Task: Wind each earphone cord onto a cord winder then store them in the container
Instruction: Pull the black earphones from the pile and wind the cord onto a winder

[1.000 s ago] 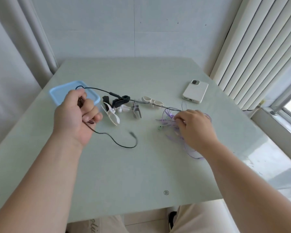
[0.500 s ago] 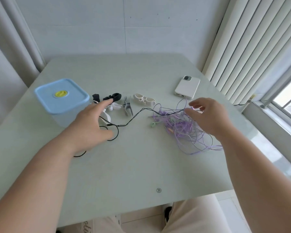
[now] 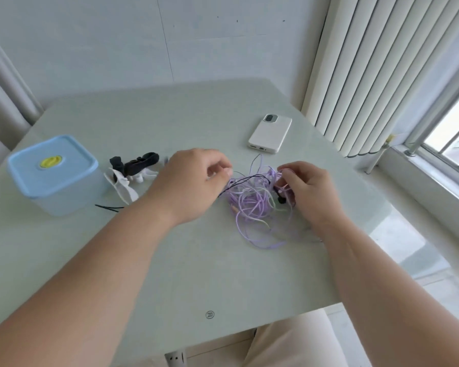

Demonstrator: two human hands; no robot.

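Head cam, both hands over the tangle at mid-desk.

- Left hand (image 3: pixel 194 184): fingers curled, thumb and forefinger tips right at the end of the black cord (image 3: pixel 249 178). I can't tell if the grip actually has the cord or is only touching it.
- Right hand (image 3: pixel 309 190): grip pinched on the purple cords (image 3: pixel 252 205), with strands looped over the fingertips at the tangle's far right edge.
- The purple cords lie loose on the desk (image 3: pixel 196 274) between the two hands and trail toward me. The black cord crosses the top of the pile. A black earbud (image 3: pixel 281 200) sits just beside the right thumb.
- A short bit of black wire shows on the desk left of the left forearm, near the container.
- Cord winders (image 3: pixel 135 168): black and white ones bunched together between the container and the left hand. None is held and none has cord on it.
- Container (image 3: pixel 61 197): far left of the desk, blue lid (image 3: pixel 74 168) on, with a yellow tab in the lid's middle.
- White phone (image 3: pixel 270 133): face down beyond the tangle, well apart from it.
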